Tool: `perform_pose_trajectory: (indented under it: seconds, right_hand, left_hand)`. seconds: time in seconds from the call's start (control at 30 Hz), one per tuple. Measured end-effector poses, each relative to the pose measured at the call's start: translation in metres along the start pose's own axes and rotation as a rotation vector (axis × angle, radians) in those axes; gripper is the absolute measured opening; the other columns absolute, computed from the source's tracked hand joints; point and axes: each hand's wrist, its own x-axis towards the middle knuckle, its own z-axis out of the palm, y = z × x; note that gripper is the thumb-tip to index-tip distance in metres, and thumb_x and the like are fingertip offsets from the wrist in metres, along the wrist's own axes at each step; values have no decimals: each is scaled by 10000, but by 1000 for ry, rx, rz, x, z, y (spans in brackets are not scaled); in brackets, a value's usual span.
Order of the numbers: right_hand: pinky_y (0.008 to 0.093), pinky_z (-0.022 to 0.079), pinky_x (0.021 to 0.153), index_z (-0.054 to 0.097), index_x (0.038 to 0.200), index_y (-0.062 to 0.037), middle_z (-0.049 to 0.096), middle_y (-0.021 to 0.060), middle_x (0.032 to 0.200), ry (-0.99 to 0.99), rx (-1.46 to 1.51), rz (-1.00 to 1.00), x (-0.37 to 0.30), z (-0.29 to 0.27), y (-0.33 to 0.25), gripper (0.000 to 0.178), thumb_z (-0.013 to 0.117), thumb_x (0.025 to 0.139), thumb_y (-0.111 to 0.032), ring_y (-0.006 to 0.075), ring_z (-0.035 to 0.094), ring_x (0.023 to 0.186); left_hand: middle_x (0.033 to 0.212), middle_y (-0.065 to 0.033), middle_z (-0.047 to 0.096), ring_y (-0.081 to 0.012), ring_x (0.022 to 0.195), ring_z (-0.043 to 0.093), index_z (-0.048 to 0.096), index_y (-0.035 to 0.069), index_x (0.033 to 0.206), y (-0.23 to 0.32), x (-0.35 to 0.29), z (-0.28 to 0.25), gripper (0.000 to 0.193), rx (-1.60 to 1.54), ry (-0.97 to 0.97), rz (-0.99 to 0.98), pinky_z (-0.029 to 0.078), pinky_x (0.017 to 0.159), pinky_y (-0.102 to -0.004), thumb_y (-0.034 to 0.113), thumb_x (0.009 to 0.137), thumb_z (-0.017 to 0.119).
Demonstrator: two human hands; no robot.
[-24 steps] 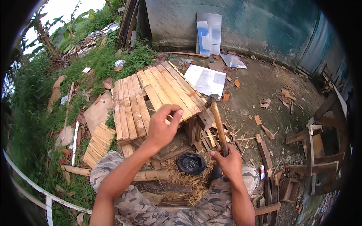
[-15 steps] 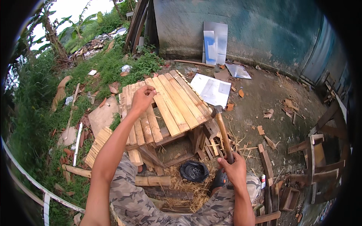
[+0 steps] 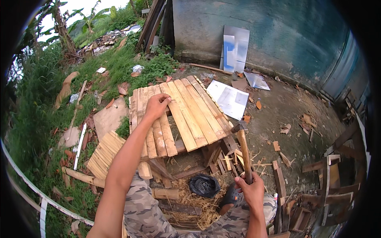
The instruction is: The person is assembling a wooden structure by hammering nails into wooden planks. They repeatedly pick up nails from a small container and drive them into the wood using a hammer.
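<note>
My left hand [image 3: 158,106] is over the far part of a slatted wooden top [image 3: 190,109], thumb and forefinger pinched together at a pale slat. Whatever is between those fingertips is too small to make out. My right hand [image 3: 251,188] is wrapped round the wooden handle of a hammer [image 3: 245,154]. The hammer's dark metal head is up, beside the right near corner of the top. A gap runs between the slats under my left hand and the wider ones to its right. Below, a black plastic bag [image 3: 204,185] holds several nails.
Straw and wood scraps lie round my feet. A bamboo pole [image 3: 83,177] and a smaller slatted piece [image 3: 105,154] are at the left. Wooden frames [image 3: 327,180] stand at the right. White sheets [image 3: 227,99] lie before a blue-green wall [image 3: 278,35].
The view has shifted, so the scene sits slightly farther right and lower. The hammer has come down a little toward me. My left hand stays pinched at the same slat.
</note>
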Motion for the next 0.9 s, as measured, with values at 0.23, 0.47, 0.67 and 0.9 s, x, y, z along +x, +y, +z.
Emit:
perform_pose_trajectory:
  seconds: [0.23, 0.47, 0.67, 0.9]
  right_hand:
    - [253, 518, 502, 591, 926, -9, 669, 65, 753, -9, 34, 16, 0, 0, 2, 211, 772, 897, -113, 154, 691, 620]
    - [244, 490, 480, 602, 924, -6, 669, 64, 733, -6, 10, 0, -2, 2, 0, 209, 758, 917, -146, 132, 660, 578]
    - [247, 448, 448, 612, 913, -3, 656, 50, 695, -2, -99, -1, -6, 7, -13, 252, 750, 935, -212, 96, 602, 522]
    - [240, 407, 438, 618, 922, -6, 641, 28, 679, -131, -186, -161, -8, 30, -74, 275, 691, 984, -263, 68, 535, 485]
  left_hand:
    - [872, -111, 762, -195, 766, 714, 753, 20, 1083, 7, -1, -1, 305, 24, -20, -50, 541, 709, -338, 270, 916, 707]
    - [887, -121, 756, -188, 770, 697, 760, 28, 1070, 16, -5, -4, 308, 15, -48, -102, 532, 720, -340, 288, 909, 724]
    - [866, -127, 749, -198, 725, 684, 774, 50, 1072, 11, -2, -2, 313, 24, -38, -88, 534, 701, -349, 307, 899, 734]
    - [868, -154, 756, -242, 731, 712, 785, 78, 1077, 7, 0, 0, 294, 98, -38, -58, 543, 748, -378, 306, 902, 727]
